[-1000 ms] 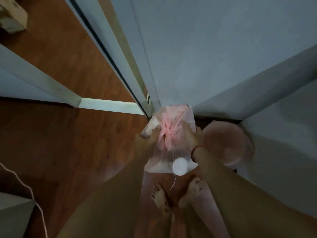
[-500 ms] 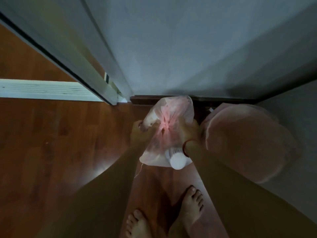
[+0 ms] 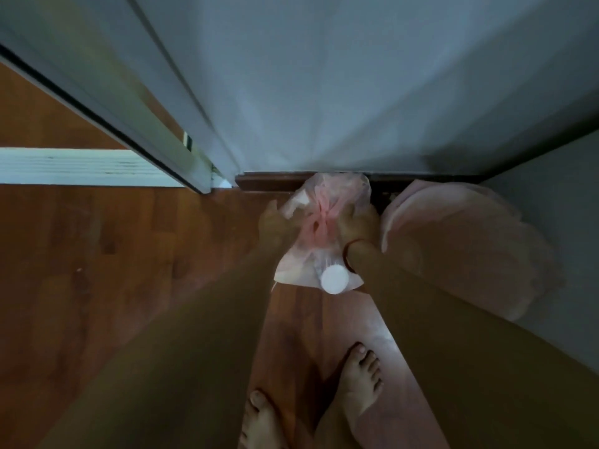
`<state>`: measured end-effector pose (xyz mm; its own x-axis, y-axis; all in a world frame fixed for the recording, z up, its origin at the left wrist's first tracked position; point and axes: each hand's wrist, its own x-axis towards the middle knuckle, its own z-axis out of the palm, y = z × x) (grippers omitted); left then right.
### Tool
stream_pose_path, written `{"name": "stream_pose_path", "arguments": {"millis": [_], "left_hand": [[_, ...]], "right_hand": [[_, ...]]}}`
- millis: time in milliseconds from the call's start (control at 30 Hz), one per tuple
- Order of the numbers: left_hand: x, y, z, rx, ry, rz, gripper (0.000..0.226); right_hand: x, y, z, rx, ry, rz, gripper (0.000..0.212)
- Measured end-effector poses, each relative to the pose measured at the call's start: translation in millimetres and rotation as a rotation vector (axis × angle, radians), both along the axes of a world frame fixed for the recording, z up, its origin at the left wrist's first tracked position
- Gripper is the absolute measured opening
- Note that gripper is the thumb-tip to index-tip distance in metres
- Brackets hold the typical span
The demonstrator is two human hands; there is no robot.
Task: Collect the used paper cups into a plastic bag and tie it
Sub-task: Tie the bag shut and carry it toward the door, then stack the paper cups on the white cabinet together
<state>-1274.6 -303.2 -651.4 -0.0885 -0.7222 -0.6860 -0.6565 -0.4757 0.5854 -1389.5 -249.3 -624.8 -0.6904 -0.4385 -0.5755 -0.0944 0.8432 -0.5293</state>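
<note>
A thin pinkish plastic bag [image 3: 298, 270] hangs in the air in front of me, its top gathered into red twisted handles between my hands. My left hand [image 3: 275, 226] grips the bag's left side near the gather. My right hand [image 3: 355, 226], with a red band at the wrist, grips the right side. The white round base of a paper cup [image 3: 334, 279] presses against the bag's lower wall. Other contents of the bag are blurred.
A larger pinkish bag-lined bin [image 3: 460, 251] stands to the right against the grey wall [image 3: 324, 92]. A door frame [image 3: 139, 124] and a white threshold strip [image 3: 81, 166] lie to the left. My bare feet [image 3: 356, 380] stand on the wooden floor [image 3: 113, 270].
The view has swung right and closer to the wall. My hands keep their hold on the bag's gathered top, and my feet have stepped forward.
</note>
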Motion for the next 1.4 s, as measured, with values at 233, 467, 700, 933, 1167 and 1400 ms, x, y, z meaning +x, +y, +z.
{"name": "stream_pose_path", "arguments": {"millis": [233,467,700,933,1167,1400], "left_hand": [[4.6,-32.2,233.3,-0.170,-0.181,-0.287,0.054],[19.4,-20.2,543.0,-0.393,-0.215,-0.436,0.054],[28.6,77.7,754.0,-0.664,-0.130,-0.538,0.055],[3.9,173.2,852.4,-0.841,-0.110,-0.631,0.045],[-67.0,253.3,892.8,-0.894,-0.015,-0.770,0.042],[-175.9,330.4,880.3,-0.795,0.098,-0.873,0.033]], "right_hand": [[-4.0,-17.0,213.6,-0.004,-0.028,0.399,0.056],[-5.2,11.4,513.6,-0.098,0.110,0.528,0.061],[28.1,103.8,717.4,-0.210,0.359,0.480,0.058],[29.0,221.1,811.6,-0.194,0.549,0.422,0.053],[-37.8,320.5,864.6,-0.207,0.629,0.227,0.037],[-133.2,411.3,847.1,-0.127,0.598,0.101,0.044]]}}
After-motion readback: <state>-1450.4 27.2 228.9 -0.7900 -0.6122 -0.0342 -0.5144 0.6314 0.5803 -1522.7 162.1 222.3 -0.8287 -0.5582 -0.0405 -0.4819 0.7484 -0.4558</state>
